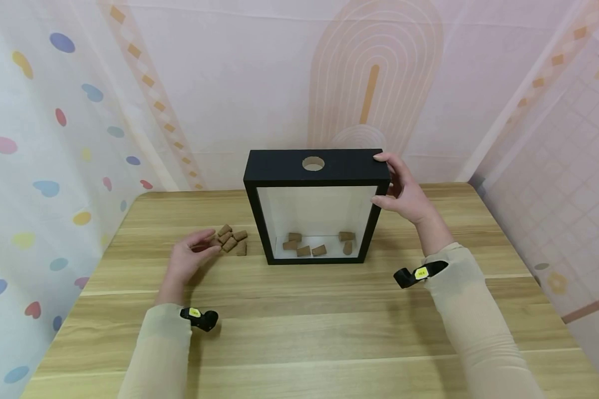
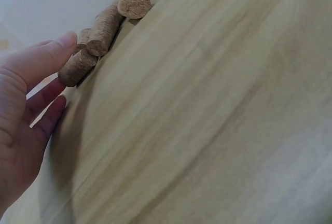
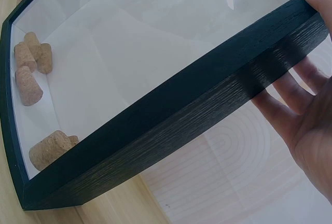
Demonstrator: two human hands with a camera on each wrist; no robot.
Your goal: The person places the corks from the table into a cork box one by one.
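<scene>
Black shadow-box frame (image 1: 315, 166) stands upright mid-tabletop (image 1: 299, 332), glass front, round hole in top edge, several corks (image 1: 309, 246) lying inside at the bottom. Right hand (image 1: 404, 194) grips its upper right corner, thumb in front, fingers behind. Left hand (image 1: 192, 257), loosely curled, touches the loose corks (image 1: 232, 239) piled just left of the frame, none clearly pinched.

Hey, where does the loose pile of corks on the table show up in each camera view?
Head: the pile of corks lies left of centre, left of the black frame box, at the left hand fingertips.
Left wrist: upper left, beside the thumb.
Right wrist: not in it; the corks there lie inside the box.
Shared landmark: the wooden table.
</scene>
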